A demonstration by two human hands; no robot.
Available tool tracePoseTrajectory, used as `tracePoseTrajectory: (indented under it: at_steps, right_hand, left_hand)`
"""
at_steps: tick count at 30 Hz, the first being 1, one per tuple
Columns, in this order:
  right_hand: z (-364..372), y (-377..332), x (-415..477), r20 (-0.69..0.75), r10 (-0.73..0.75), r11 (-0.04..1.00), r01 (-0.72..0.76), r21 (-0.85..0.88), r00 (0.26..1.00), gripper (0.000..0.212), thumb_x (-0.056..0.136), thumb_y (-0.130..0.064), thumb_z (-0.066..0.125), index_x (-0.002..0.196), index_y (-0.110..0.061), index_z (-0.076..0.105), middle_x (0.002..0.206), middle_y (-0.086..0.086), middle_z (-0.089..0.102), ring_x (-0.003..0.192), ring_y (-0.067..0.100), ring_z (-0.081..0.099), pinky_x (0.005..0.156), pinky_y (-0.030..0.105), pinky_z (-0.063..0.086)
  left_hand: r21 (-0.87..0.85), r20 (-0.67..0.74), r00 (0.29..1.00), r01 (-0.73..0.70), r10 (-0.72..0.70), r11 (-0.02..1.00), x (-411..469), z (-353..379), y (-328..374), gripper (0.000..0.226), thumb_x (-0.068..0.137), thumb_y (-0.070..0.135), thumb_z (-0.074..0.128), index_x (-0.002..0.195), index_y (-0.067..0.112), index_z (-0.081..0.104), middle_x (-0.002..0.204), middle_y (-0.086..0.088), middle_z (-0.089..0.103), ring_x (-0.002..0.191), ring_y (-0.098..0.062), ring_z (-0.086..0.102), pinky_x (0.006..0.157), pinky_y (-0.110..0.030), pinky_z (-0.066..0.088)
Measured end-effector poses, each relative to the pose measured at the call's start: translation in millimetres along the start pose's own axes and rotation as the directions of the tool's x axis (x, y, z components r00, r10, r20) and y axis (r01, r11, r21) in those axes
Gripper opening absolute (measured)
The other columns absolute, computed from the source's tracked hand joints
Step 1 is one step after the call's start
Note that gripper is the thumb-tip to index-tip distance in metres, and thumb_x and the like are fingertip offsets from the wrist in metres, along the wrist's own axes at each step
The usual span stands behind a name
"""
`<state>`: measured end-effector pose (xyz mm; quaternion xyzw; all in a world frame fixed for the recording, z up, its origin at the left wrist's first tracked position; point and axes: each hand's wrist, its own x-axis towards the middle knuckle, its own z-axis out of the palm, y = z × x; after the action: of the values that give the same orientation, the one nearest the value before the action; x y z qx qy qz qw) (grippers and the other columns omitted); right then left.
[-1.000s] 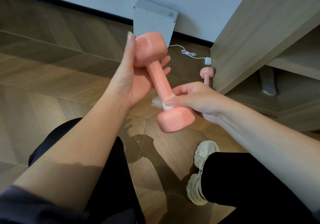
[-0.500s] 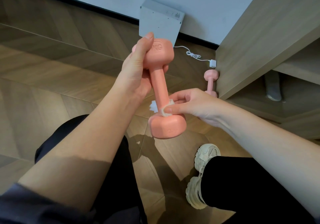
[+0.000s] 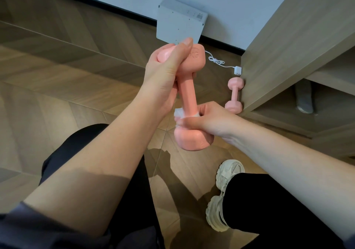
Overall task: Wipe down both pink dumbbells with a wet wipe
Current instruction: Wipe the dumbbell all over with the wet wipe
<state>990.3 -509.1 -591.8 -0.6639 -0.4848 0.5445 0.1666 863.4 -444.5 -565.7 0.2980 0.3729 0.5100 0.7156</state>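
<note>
Item 1: pink dumbbell [image 3: 187, 93], held in the air in front of me above the wood floor [image 3: 67, 94], nearly upright, its top head leaning a little left. Item 2: my left hand [image 3: 163, 79], fingers [image 3: 182, 50] curled round the top head, thumb laid across its near face. Item 3: my right hand [image 3: 209, 119], fingers wrapped round the bottom of the bar just above the lower head, pinching the wet wipe [image 3: 179, 113] against it; a white corner of the wipe sticks out on the left. Item 4: second dumbbell [image 3: 234, 94], lying on the floor farther off to the right, touching the side of the wooden cabinet [image 3: 297, 46], its bar running near to far. Item 5: white cable [image 3: 217, 61] with a small plug [image 3: 237, 70], on the floor just beyond that dumbbell. Item 6: white box [image 3: 178, 27], far, against the wall. Item 7: pale trainer [image 3: 224, 195] on my right foot, near right, below black trousers.
</note>
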Motion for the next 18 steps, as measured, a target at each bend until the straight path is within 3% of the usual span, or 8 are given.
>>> tracePoseTrajectory:
  at_steps: [1,3,6,10,12,14,16,18]
  right_hand:
    - [0.8,0.7,1.0,-0.049,-0.01,0.999,0.008,-0.044,0.999,0.021,0.078,-0.031,0.08,0.066,-0.019,0.068,0.059,-0.015,0.064,0.055,0.0,0.057,0.052,0.011,0.038]
    - [1.7,1.7,1.5,-0.077,-0.01,0.996,0.003,-0.087,0.997,0.022,0.078,-0.032,0.079,0.066,-0.019,0.066,0.056,-0.012,0.059,0.052,0.001,0.054,0.048,0.012,0.037]
    - [-2.1,1.1,-1.3,0.009,0.008,0.997,-0.007,-0.079,1.0,0.017,0.083,-0.029,0.075,0.07,-0.02,0.068,0.056,-0.016,0.063,0.052,-0.004,0.057,0.047,0.008,0.037]
    - [-11.6,0.4,-3.9,0.181,0.009,0.999,-0.017,0.041,0.983,0.011,0.089,-0.021,0.068,0.091,-0.012,0.074,0.081,-0.013,0.075,0.075,-0.005,0.066,0.065,0.005,0.046]
    - [-12.6,1.3,-4.2,0.214,0.006,0.999,-0.017,0.05,0.977,0.012,0.09,-0.021,0.067,0.093,-0.011,0.074,0.086,-0.01,0.076,0.078,-0.004,0.067,0.068,0.006,0.047]
    - [-10.4,3.4,-3.5,0.204,0.017,1.0,-0.02,0.012,0.979,0.013,0.09,-0.023,0.068,0.092,-0.012,0.073,0.087,-0.006,0.076,0.078,0.0,0.066,0.068,0.008,0.046]
    - [-7.9,4.4,-3.6,0.193,0.026,1.0,-0.024,-0.013,0.981,0.012,0.089,-0.023,0.068,0.089,-0.012,0.071,0.076,-0.009,0.073,0.07,-0.001,0.064,0.063,0.007,0.044]
    - [-8.3,4.1,-5.0,0.193,0.043,0.999,-0.036,-0.036,0.98,0.011,0.089,-0.022,0.068,0.083,-0.013,0.069,0.066,-0.013,0.069,0.061,-0.002,0.061,0.058,0.007,0.043]
  left_hand:
    - [0.051,-0.006,1.0,0.002,-0.002,0.999,-0.2,-0.5,-1.0,0.073,0.074,0.035,0.072,0.126,-0.011,0.049,0.096,-0.012,0.057,0.082,-0.02,0.056,0.072,-0.034,0.05]
    - [0.127,0.011,1.0,0.016,-0.017,0.992,0.5,-4.9,-1.7,0.071,0.078,0.039,0.071,0.128,-0.008,0.051,0.098,-0.009,0.059,0.085,-0.017,0.056,0.075,-0.032,0.048]
    - [0.115,0.149,0.982,0.097,-0.113,0.989,6.1,-19.2,0.5,0.036,0.092,0.026,0.056,0.117,0.001,0.063,0.099,-0.009,0.06,0.088,-0.018,0.055,0.079,-0.034,0.045]
    - [0.035,0.259,0.944,0.2,-0.202,0.979,12.7,-35.2,4.2,0.036,0.084,0.015,0.059,0.118,0.005,0.059,0.094,-0.007,0.063,0.092,-0.021,0.06,0.089,-0.036,0.051]
    - [0.093,0.259,0.947,0.168,-0.187,0.981,13.6,-35.6,0.9,0.026,0.088,0.017,0.063,0.111,0.008,0.06,0.084,-0.001,0.067,0.082,-0.016,0.065,0.078,-0.031,0.057]
    - [0.154,0.173,0.97,0.146,-0.172,0.977,11.2,-31.7,-2.0,0.042,0.083,0.022,0.069,0.119,0.004,0.058,0.091,-0.003,0.069,0.079,-0.016,0.068,0.067,-0.028,0.056]
    - [0.228,0.073,0.985,0.133,-0.154,0.964,10.1,-30.0,-6.4,0.066,0.071,0.029,0.076,0.128,0.004,0.053,0.113,-0.011,0.066,0.094,-0.023,0.07,0.078,-0.035,0.059]
    - [0.311,0.022,0.989,0.131,-0.145,0.941,10.2,-31.2,-8.2,0.074,0.065,0.036,0.078,0.129,0.009,0.052,0.123,-0.013,0.063,0.103,-0.025,0.069,0.088,-0.043,0.057]
